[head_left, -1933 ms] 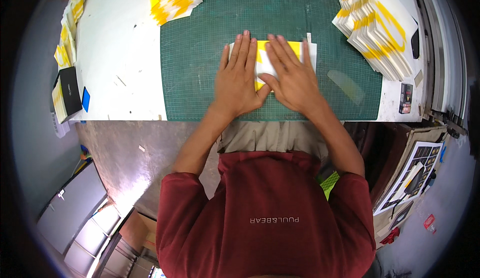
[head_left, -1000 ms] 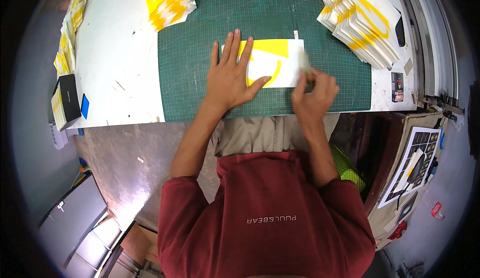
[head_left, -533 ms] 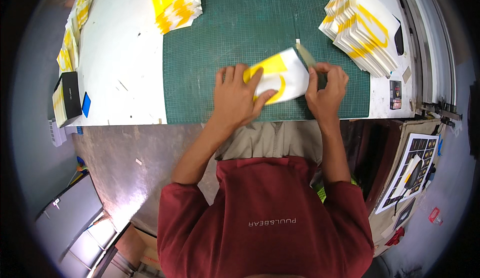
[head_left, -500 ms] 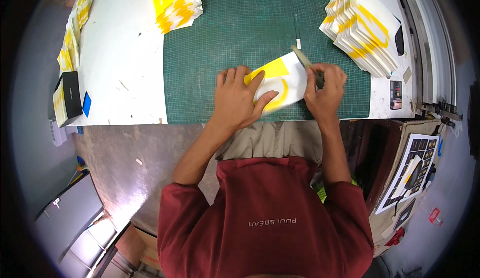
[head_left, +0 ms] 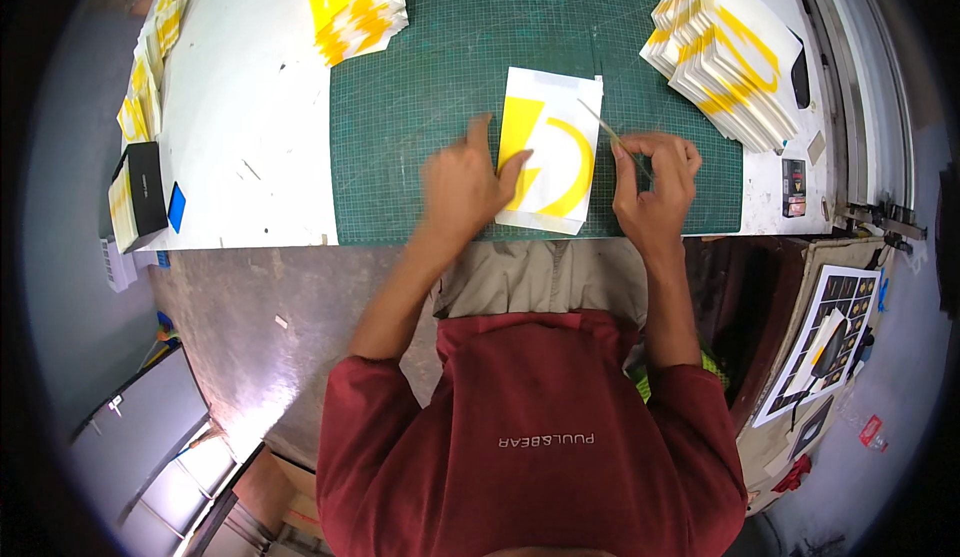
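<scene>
A white paper piece (head_left: 550,152) printed with yellow shapes, looking like a flat folded packet, lies nearly upright on the green cutting mat (head_left: 440,47). My left hand (head_left: 463,182) is at its left side, fingers apart, with the thumb reaching over the paper's left edge. Just off the right edge, my right hand (head_left: 656,185) pinches a thin, flat, pale stick (head_left: 600,122); its tip points up and left over the paper's upper right part. The stick's lower end is partly hidden by the fingers, and its exact kind cannot be made out.
Printed papers are piled at the mat's upper left (head_left: 358,17), and a thick fanned stack (head_left: 725,62) sits at the right. A black box (head_left: 147,192) and a blue card (head_left: 177,207) lie at the left table edge. A small dark pack (head_left: 793,189) is at the right.
The paper has turned from a slant to nearly upright and now lies flat. My left hand has loosened and shifted slightly left; the stick has come away from the paper's right edge.
</scene>
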{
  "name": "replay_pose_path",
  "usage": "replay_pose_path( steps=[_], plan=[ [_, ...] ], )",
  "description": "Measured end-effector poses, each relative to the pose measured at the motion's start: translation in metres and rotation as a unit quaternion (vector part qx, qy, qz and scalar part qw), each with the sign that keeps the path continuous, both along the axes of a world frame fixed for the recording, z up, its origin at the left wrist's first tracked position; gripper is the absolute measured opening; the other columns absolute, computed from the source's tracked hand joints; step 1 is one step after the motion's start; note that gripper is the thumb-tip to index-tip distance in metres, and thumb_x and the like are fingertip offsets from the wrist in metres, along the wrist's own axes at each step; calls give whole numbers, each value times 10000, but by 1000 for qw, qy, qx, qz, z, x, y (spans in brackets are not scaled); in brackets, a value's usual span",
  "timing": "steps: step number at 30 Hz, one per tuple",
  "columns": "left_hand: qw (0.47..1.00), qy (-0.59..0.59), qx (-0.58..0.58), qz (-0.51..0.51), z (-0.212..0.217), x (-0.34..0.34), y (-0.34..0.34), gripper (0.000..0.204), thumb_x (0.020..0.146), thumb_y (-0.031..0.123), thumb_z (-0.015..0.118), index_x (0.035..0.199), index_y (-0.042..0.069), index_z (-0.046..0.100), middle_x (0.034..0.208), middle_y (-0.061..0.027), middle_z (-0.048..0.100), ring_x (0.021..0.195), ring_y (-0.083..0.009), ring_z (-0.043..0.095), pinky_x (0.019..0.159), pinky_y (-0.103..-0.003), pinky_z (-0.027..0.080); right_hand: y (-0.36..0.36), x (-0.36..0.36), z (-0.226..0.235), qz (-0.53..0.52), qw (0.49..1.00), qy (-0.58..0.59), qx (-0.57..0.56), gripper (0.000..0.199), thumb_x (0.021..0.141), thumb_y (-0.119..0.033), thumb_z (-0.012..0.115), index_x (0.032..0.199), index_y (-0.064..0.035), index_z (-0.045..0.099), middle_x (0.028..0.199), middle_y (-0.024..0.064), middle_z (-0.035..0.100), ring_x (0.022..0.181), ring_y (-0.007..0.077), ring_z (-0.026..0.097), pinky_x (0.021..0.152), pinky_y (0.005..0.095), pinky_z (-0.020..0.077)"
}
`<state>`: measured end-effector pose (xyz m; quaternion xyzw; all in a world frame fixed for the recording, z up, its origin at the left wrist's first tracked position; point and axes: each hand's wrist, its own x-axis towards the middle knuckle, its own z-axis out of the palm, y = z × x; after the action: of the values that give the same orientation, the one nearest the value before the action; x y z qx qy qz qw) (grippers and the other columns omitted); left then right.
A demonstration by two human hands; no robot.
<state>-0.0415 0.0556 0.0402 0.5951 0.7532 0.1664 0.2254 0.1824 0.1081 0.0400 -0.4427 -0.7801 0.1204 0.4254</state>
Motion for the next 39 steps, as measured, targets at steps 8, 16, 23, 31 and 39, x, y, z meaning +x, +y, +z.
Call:
replay_pose_path(
  steps=[8, 16, 23, 31, 39],
  plan=[
    [943, 71, 150, -289, -33, -74, 44, 478, 923, 432, 708, 1385, 312, 679, 1664, -54, 384, 1548, -340, 305, 1251, -631, 138, -8, -27, -11, 148, 983, -108, -6, 161, 785, 1, 696, 929, -68, 675, 973, 40, 698, 975, 246, 635, 1034, 512, 379],
    [941, 62, 143, -299, -40, -78, 46, 452, 959, 441, 661, 1399, 335, 666, 1675, -21, 367, 1566, -336, 265, 1262, -629, 106, -58, -49, -20, 250, 954, -166, 20, 148, 763, -32, 678, 907, -65, 670, 941, 40, 680, 936, 247, 615, 1060, 538, 380],
    [941, 44, 128, -312, -29, -76, 44, 768, 772, 589, 802, 1466, 329, 601, 1690, -62, 328, 1575, -362, 228, 1265, -634, 89, -22, -3, -18, 83, 983, -167, 0, 212, 706, 11, 716, 903, -63, 688, 895, 48, 681, 903, 264, 632, 1027, 540, 401],
    [943, 44, 113, -311, -27, -77, 43, 925, 650, 645, 863, 1471, 314, 597, 1699, -67, 304, 1579, -363, 213, 1267, -637, 82, -15, 4, -20, 180, 975, -109, -73, 126, 819, -5, 749, 937, -44, 726, 901, 71, 727, 833, 254, 648, 979, 461, 401],
    [951, 87, 113, -274, -13, -66, 27, 859, 765, 605, 815, 1500, 237, 564, 1690, -160, 291, 1576, -402, 202, 1256, -640, 114, 74, -12, -19, 43, 998, -33, 27, 106, 886, -55, 750, 975, -13, 707, 925, 111, 727, 783, 269, 651, 760, 390, 480]
  ],
)
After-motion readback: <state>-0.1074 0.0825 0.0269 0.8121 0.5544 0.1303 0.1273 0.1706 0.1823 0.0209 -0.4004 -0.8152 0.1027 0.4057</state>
